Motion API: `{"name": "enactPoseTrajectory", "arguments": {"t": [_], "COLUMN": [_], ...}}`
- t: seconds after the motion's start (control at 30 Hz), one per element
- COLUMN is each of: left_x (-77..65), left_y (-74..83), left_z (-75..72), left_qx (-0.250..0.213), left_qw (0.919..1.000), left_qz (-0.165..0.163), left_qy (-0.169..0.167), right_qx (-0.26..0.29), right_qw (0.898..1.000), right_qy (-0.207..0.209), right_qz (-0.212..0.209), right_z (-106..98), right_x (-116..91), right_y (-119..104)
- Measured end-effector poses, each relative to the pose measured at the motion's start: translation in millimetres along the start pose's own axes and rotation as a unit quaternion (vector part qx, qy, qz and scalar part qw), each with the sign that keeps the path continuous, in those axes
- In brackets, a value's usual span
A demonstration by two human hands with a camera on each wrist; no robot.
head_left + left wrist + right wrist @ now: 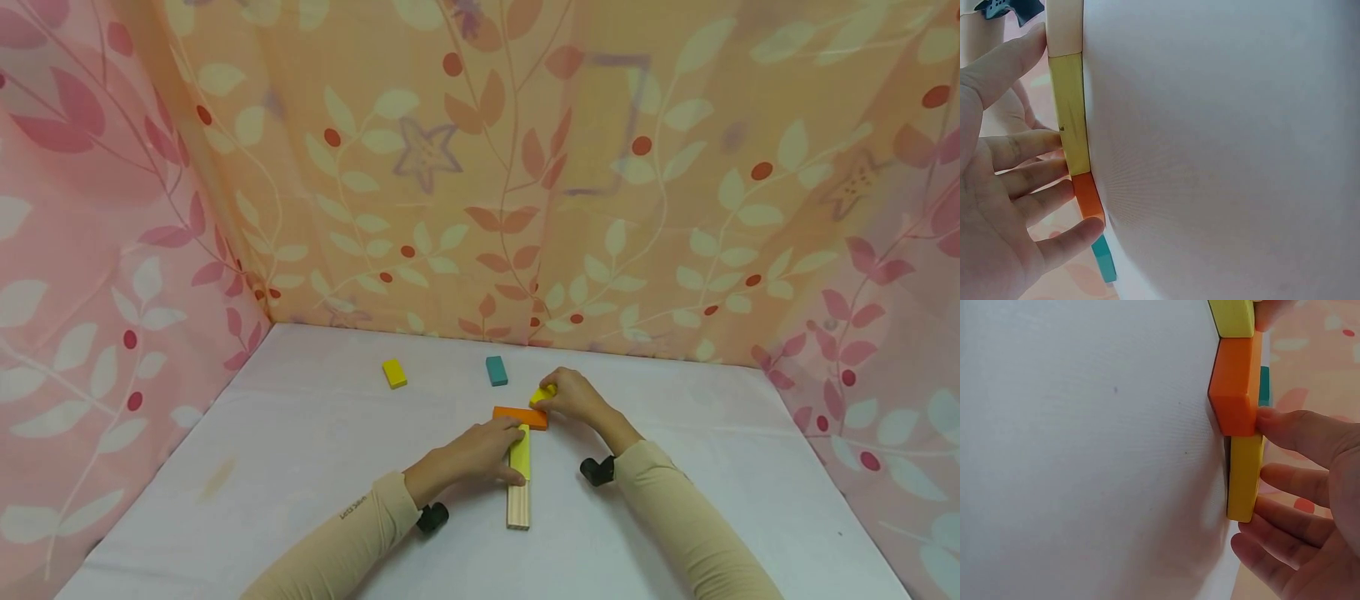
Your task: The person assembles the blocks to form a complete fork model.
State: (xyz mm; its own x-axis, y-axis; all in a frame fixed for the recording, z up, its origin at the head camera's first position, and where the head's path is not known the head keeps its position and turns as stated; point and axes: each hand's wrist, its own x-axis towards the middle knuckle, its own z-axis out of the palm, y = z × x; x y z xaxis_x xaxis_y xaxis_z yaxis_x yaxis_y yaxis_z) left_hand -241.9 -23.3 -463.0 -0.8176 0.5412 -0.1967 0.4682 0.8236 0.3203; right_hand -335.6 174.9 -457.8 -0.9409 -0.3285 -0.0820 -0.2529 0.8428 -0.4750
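A plain wooden block (pixel 518 510), a pale yellow block (pixel 521 454) and a crosswise orange block (pixel 517 413) lie joined in a row running away from me. Off the orange block's right end, on its far side, lies a deeper yellow block (pixel 1244 481). My right hand (pixel 576 397) holds this yellow block between thumb and fingers, the thumb close to where it meets the orange one. My left hand (pixel 480 450) spreads over the row, fingers extended. Its thumb is at the plain wooden block and its fingertips touch the pale yellow and orange blocks (pixel 1088 195).
Farther back on the white tabletop (pixel 315 433) lie a teal block (pixel 496 371) and, left of it, another yellow block (pixel 394 373). Leaf-patterned curtains (pixel 487 167) enclose the table at the back and both sides. A black wrist camera (pixel 597 471) hangs below the right wrist.
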Motion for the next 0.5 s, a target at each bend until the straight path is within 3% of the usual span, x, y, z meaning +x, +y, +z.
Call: {"name": "enactPoseTrajectory", "arguments": {"t": [0.5], "left_x": [-1.2], "left_y": [1.2], "left_z": [-0.6], "left_qx": [-0.012], "left_qw": [0.9999], "left_qz": [-0.008], "left_qy": [-0.004], "right_qx": [0.012], "right_qw": [1.0], "right_qy": [0.01], "right_qz": [0.018], "right_z": [6.0], "right_x": [-3.1], "right_y": [1.2]}}
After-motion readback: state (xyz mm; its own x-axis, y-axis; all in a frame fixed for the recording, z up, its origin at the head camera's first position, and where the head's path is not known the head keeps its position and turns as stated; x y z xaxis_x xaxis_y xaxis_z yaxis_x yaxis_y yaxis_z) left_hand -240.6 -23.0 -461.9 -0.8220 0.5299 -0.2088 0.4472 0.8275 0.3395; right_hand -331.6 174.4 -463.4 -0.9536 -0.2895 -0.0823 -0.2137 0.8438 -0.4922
